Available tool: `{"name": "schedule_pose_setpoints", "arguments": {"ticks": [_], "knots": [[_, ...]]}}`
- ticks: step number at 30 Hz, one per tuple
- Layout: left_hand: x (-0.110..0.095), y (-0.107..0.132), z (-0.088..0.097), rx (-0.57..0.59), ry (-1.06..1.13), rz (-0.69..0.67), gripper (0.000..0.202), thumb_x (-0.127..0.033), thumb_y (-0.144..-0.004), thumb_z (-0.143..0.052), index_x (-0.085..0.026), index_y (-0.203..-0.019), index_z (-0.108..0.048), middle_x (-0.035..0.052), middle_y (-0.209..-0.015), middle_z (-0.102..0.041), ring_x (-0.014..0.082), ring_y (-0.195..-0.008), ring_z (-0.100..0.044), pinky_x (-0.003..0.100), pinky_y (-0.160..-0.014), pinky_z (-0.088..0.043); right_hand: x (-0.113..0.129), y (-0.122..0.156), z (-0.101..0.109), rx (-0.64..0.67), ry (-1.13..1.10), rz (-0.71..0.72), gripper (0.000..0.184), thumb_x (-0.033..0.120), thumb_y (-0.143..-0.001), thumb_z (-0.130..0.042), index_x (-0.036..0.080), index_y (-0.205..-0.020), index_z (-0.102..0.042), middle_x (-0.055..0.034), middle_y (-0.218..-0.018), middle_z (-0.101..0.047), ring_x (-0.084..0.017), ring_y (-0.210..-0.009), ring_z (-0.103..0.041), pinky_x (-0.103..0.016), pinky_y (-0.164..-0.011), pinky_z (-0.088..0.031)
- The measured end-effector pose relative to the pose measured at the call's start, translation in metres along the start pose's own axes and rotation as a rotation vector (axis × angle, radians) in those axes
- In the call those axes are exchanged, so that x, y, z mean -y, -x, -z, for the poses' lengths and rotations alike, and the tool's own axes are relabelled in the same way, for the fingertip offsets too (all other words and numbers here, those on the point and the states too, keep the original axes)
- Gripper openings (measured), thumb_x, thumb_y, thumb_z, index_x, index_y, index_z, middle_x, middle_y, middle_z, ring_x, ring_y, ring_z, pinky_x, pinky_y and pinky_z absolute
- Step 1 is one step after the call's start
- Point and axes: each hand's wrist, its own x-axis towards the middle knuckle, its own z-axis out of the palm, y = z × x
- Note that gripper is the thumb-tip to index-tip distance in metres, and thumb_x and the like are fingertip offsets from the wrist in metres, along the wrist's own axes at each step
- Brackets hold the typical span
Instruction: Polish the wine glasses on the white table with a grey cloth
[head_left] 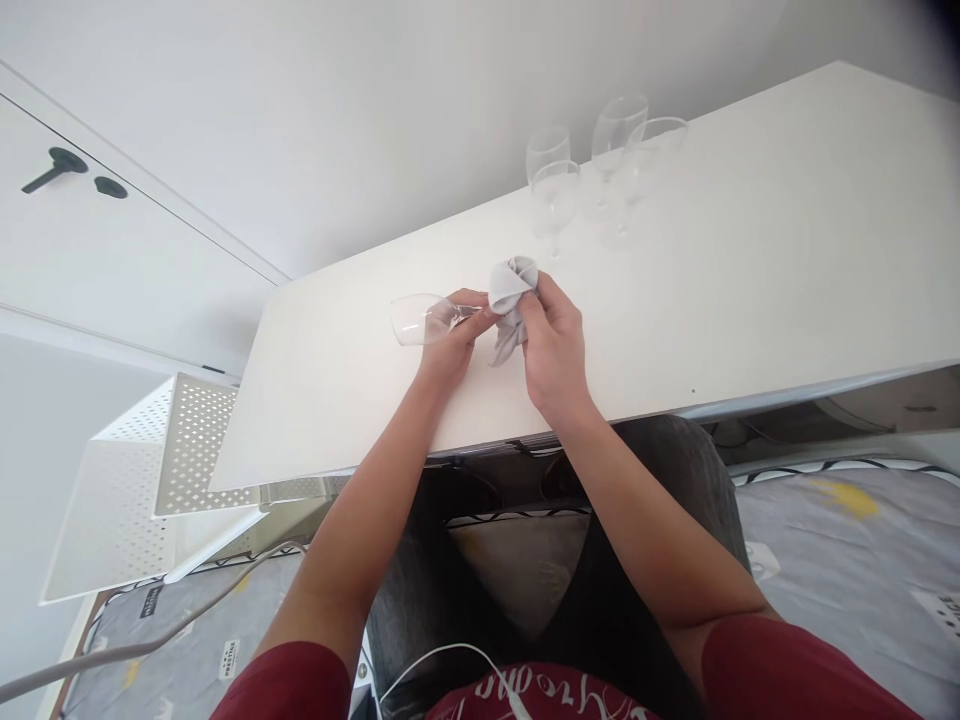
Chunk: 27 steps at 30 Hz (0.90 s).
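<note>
A clear wine glass lies on its side in the air above the white table, its bowl pointing left. My left hand is closed around its stem, close to the bowl. A pale grey cloth is bunched over the right end of the glass, so the foot is hidden. My right hand grips this cloth, thumb pressed on top, and part of the cloth hangs down between the hands.
Several clear stemmed glasses, among them a front one, stand upright near the table's back edge. White perforated racks sit at the left. A white door with a black handle is at upper left. A cable crosses the patterned bedding side.
</note>
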Motion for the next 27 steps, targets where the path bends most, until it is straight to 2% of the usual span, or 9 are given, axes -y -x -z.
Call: {"name": "schedule_pose_setpoints", "arguments": {"ticks": [2,7,9,12,14,18,20,24,27], "knots": [[-0.0008,-0.0011,-0.0006,-0.002,0.016,-0.029,0.028,-0.042,-0.072,-0.098,-0.025,-0.083,-0.079,0.0003,-0.097,-0.076,0.0166,-0.097,-0.074,0.034,-0.095,-0.06,-0.0001,-0.0028,0.0019,0.018,-0.022,-0.012,0.032,0.046,-0.11,-0.042,0.029,-0.122,-0.066,-0.0046,-0.092,-0.06,-0.02,-0.083,-0.061,-0.031,-0.066,-0.055],[0.0008,-0.0044,0.002,-0.186,0.055,-0.117,0.026,-0.042,-0.077,-0.096,-0.027,-0.091,-0.08,0.0003,-0.105,-0.077,0.0148,-0.104,-0.074,0.033,-0.103,-0.058,0.0053,-0.0001,0.0036,0.106,0.001,-0.029,0.035,0.051,-0.109,-0.044,0.028,-0.117,-0.068,-0.0037,-0.087,-0.056,-0.018,-0.074,-0.058,-0.03,-0.06,-0.052],[0.0014,-0.0035,0.0015,-0.133,0.057,-0.096,0.026,-0.041,-0.075,-0.096,-0.027,-0.088,-0.08,0.0,-0.1,-0.076,0.0145,-0.1,-0.074,0.032,-0.098,-0.06,0.0062,0.0004,0.0044,0.068,0.009,-0.018,0.036,0.052,-0.109,-0.043,0.028,-0.122,-0.067,-0.0041,-0.088,-0.057,-0.019,-0.076,-0.058,-0.031,-0.061,-0.052],[0.001,-0.0018,-0.0008,0.027,0.031,-0.053,0.025,-0.038,-0.071,-0.099,-0.026,-0.081,-0.079,0.0001,-0.092,-0.074,0.0145,-0.092,-0.074,0.03,-0.089,-0.061,0.0029,-0.0033,0.0059,-0.006,-0.001,0.0,0.033,0.048,-0.11,-0.042,0.028,-0.122,-0.066,-0.0043,-0.095,-0.061,-0.019,-0.087,-0.062,-0.031,-0.071,-0.055],[0.0005,-0.0021,-0.0012,0.011,0.029,-0.061,0.025,-0.038,-0.072,-0.099,-0.026,-0.081,-0.079,0.0002,-0.094,-0.075,0.0144,-0.094,-0.074,0.03,-0.09,-0.061,-0.0001,-0.006,0.0057,0.008,-0.035,-0.006,0.029,0.044,-0.109,-0.043,0.027,-0.114,-0.066,-0.0037,-0.095,-0.061,-0.019,-0.09,-0.062,-0.03,-0.076,-0.055],[0.0006,-0.0036,0.0006,-0.158,0.019,-0.083,0.027,-0.043,-0.078,-0.094,-0.026,-0.092,-0.078,0.0013,-0.106,-0.077,0.0159,-0.103,-0.074,0.037,-0.105,-0.058,0.0,-0.0053,0.0032,0.072,-0.072,-0.041,0.023,0.039,-0.106,-0.048,0.024,-0.097,-0.064,-0.0025,-0.088,-0.058,-0.017,-0.082,-0.059,-0.03,-0.073,-0.052],[0.0007,-0.0028,0.0003,-0.135,0.008,-0.054,0.029,-0.044,-0.078,-0.094,-0.025,-0.091,-0.077,0.0016,-0.105,-0.076,0.017,-0.103,-0.074,0.038,-0.106,-0.058,0.0023,-0.0037,0.0037,0.033,-0.047,-0.011,0.024,0.04,-0.106,-0.049,0.025,-0.097,-0.065,-0.0027,-0.088,-0.058,-0.018,-0.082,-0.059,-0.031,-0.072,-0.052],[-0.001,-0.0003,-0.0024,0.046,0.023,0.011,0.033,-0.044,-0.07,-0.099,-0.023,-0.081,-0.076,0.0018,-0.095,-0.073,0.0179,-0.096,-0.074,0.037,-0.094,-0.061,0.0026,-0.0046,0.0081,-0.036,0.063,0.053,0.032,0.05,-0.11,-0.043,0.028,-0.112,-0.066,-0.0037,-0.092,-0.06,-0.02,-0.087,-0.061,-0.031,-0.071,-0.054],[-0.0011,-0.0017,-0.001,0.001,0.036,-0.047,0.032,-0.044,-0.071,-0.099,-0.024,-0.082,-0.076,0.0017,-0.097,-0.073,0.0177,-0.097,-0.074,0.036,-0.093,-0.06,-0.0004,-0.0047,0.0078,0.018,0.087,0.039,0.033,0.049,-0.11,-0.042,0.027,-0.108,-0.065,-0.0034,-0.091,-0.06,-0.019,-0.087,-0.062,-0.031,-0.072,-0.055]]}}
